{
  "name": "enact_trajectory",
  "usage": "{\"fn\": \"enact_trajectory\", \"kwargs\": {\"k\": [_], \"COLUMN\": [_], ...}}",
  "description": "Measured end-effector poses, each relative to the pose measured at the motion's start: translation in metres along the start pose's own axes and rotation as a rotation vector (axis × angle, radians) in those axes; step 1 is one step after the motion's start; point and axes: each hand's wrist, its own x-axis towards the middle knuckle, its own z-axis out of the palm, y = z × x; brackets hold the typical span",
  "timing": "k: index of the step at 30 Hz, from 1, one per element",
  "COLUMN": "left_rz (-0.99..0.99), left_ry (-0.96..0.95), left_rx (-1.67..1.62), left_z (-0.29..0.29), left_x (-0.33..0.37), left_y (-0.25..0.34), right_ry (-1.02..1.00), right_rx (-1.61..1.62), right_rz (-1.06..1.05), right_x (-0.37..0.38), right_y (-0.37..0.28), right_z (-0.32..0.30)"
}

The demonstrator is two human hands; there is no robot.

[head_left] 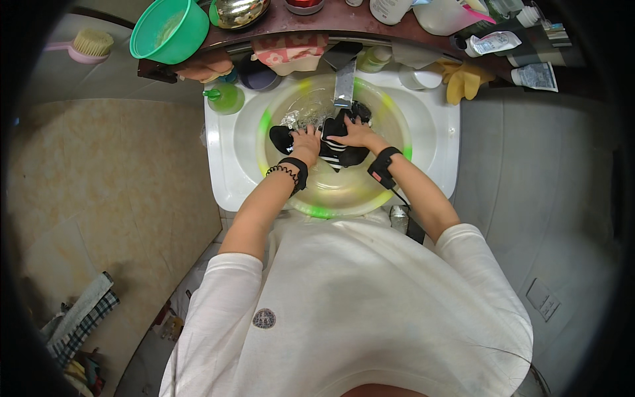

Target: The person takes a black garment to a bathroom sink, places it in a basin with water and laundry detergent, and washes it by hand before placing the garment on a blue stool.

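A clear basin with a green rim (317, 210) sits in the white sink (228, 165) and holds water. In it lies a black cloth with white stripes (344, 155). My left hand (305, 141) grips the cloth's left part, and my right hand (354, 132) presses and grips its upper right part. Both hands are in the water under the metal tap (344, 83). Each wrist wears a black band.
A shelf (311, 23) behind the sink carries a green bowl (169, 30), a metal bowl (239, 11), bottles and tubes. A green soap bottle (225, 98) stands on the sink's left corner. Yellow gloves (463, 79) hang at the right. Towels (79, 321) lie low at the left.
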Motion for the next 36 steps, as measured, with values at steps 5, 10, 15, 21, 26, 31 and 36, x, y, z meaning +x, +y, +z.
{"fn": "enact_trajectory", "kwargs": {"k": [5,10,15,21,26,31,36], "left_rz": [-0.03,-0.008,0.043,0.017,0.037,-0.078,0.132], "left_ry": [0.184,0.195,0.168,-0.103,-0.241,0.042,0.362], "left_rx": [-0.121,-0.29,-0.387,-0.841,-0.569,-0.26,-0.177], "left_z": [0.01,-0.007,-0.008,-0.022,-0.04,-0.057,-0.048], "left_x": [0.009,0.003,0.004,-0.008,-0.027,-0.043,-0.049], "left_y": [-0.003,-0.007,-0.012,-0.03,-0.036,-0.03,-0.014], "right_ry": [-0.104,-0.021,0.158,0.058,-0.009,0.001,0.252], "right_rx": [0.18,-0.22,-0.299,-0.13,-0.076,-0.072,-0.245], "right_rz": [-0.325,-0.303,-0.233,-0.158,-0.265,-0.321,-0.316], "right_x": [-0.028,-0.036,-0.016,-0.022,-0.025,-0.027,-0.03], "right_y": [0.029,0.024,0.013,0.001,0.008,0.029,0.032], "right_z": [-0.013,-0.003,-0.005,-0.032,-0.036,-0.04,-0.016]}}
